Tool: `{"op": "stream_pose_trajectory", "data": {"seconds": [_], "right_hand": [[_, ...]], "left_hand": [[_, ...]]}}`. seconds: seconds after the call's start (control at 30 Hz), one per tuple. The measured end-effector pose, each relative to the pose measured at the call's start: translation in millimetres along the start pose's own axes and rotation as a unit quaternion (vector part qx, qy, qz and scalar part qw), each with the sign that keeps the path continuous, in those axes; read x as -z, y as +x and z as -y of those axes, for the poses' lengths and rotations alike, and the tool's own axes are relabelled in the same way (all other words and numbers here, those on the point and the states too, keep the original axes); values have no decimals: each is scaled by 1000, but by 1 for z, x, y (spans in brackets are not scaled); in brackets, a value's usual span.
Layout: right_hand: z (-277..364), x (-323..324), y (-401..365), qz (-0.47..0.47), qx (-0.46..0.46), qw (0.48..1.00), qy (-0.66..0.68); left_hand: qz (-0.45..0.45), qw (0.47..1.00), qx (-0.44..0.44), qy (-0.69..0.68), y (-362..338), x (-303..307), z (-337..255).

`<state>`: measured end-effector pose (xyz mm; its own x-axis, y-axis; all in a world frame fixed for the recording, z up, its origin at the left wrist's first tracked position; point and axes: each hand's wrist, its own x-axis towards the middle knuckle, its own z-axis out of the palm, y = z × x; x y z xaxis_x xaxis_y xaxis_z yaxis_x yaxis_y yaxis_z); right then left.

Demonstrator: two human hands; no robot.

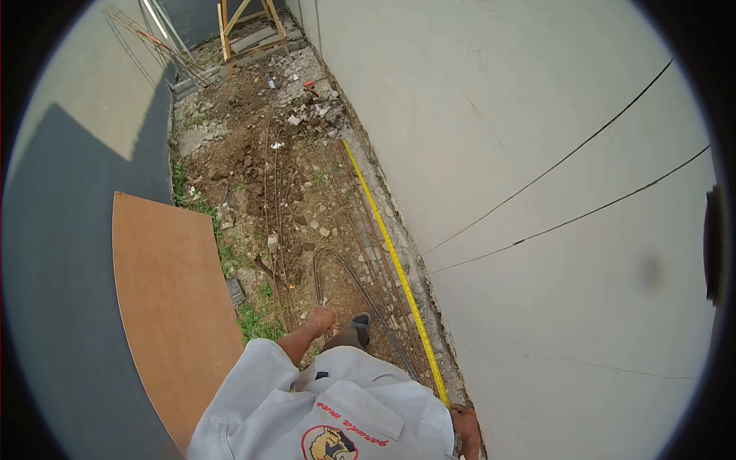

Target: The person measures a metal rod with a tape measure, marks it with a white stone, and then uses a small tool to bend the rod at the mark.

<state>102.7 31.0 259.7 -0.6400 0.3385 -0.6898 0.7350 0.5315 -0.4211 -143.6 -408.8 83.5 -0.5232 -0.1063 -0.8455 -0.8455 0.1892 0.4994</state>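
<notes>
A yellow tape measure is drawn out along the foot of the right wall, its far end on the ground. My right hand is closed at the near end of the tape, low by the wall; my shirt partly hides it. My left hand hangs in front of my body, above the bent steel bars, with its fingers curled. Whatever it holds, if anything, is too small to make out. Just beside it a dark shoe shows on the soil.
Long thin steel bars and a looped bar lie on the rubble. A brown plywood sheet leans on the left wall. Wooden trestle legs and leaning bars stand at the far end. A pale wall bounds the right.
</notes>
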Motion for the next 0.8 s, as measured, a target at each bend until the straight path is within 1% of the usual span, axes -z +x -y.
{"op": "stream_pose_trajectory", "data": {"seconds": [0.07, 0.13, 0.17, 0.23, 0.27, 0.33, 0.4, 0.47, 0.5, 0.57, 0.67, 0.8], "right_hand": [[-2, -3, 8, 5, -4, 999, 33], [3, -4, 18, 18, -17, 999, 47], [7, -3, 21, 29, -31, 997, 61], [28, 1, 22, 30, -24, 998, 52], [37, 3, 22, 29, -19, 998, 44], [22, -4, 38, 34, -23, 998, 53], [11, -9, 55, 39, -27, 997, 63], [6, -13, 66, 34, 11, 999, 39], [2, -14, 70, 34, 12, 999, 39], [5, -15, 74, 38, -4, 999, 37], [7, -15, 76, 50, -12, 998, 38], [4, -17, 77, 51, -10, 998, 45]], "left_hand": [[-8, 1000, 5, -26, -6, 16, 15], [-57, 994, 71, -67, -8, 29, 28], [-58, 994, 71, -68, -8, 35, 35], [-52, 983, 106, -139, -8, 46, 44], [-54, 983, 105, -140, -7, 50, 46], [-83, 980, 110, -141, -7, 55, 50], [-82, 982, 99, -140, -14, 61, 45], [-81, 983, 88, -138, -15, 66, 43], [-74, 981, 78, -160, -15, 69, 41], [-68, 978, 67, -184, -20, 72, 36], [-83, 979, 79, -166, -23, 73, 33], [-70, 981, 82, -164, -20, 74, 36]]}}
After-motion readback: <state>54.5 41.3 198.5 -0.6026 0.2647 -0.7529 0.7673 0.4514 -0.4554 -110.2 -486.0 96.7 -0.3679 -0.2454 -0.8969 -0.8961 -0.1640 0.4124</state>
